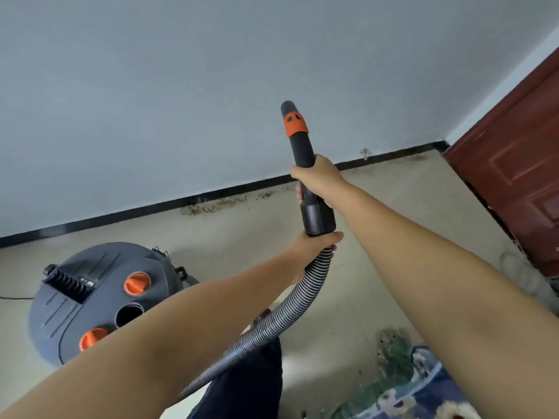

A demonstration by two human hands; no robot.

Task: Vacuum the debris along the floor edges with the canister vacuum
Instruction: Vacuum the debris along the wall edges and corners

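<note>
Along the far skirting (230,193), just left of the raised nozzle (298,133), lay the debris (223,204), a brown scatter hugging the wall. Both hands held the hose assembly: the right hand (317,179) was wrapped around the nozzle's black tube, and the left hand (314,244) gripped the hose (302,294) where it met the cuff. The nozzle pointed up and away, well clear of the floor (378,213), so no suction was reaching the dirt. The canister (99,300) sat at near left, apart from the wall.

To do this step well, I judged the tip should come down to the floor at the wall, held at a low angle, and sweep slowly along the edge. The left hand should feed slack so the hose does not tug the canister. More bits lay on the rug (402,379) at near right.
</note>
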